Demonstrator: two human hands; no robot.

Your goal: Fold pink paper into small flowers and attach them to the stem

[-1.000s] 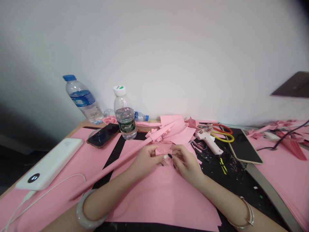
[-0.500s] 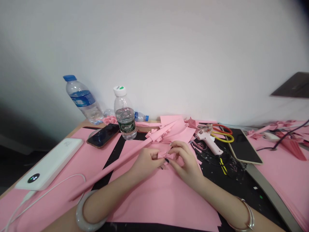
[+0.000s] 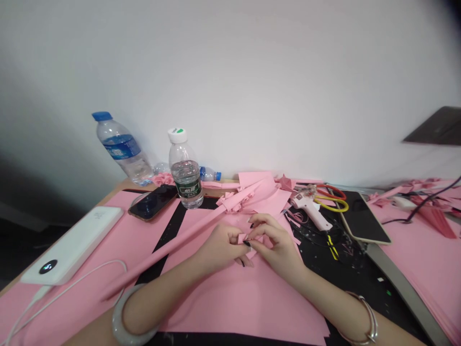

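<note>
A large pink sheet covers the surface. Above it the left hand and right hand meet, both pinching a small folded pink paper piece held between their fingertips, just off the sheet.

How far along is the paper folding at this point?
Done: several folded pieces lie heaped by the pink stick. In hand: left hand and right hand pinch a small pink piece, partly folded. Left: the large pink sheet beneath lies flat; the glue gun lies untouched.
</note>
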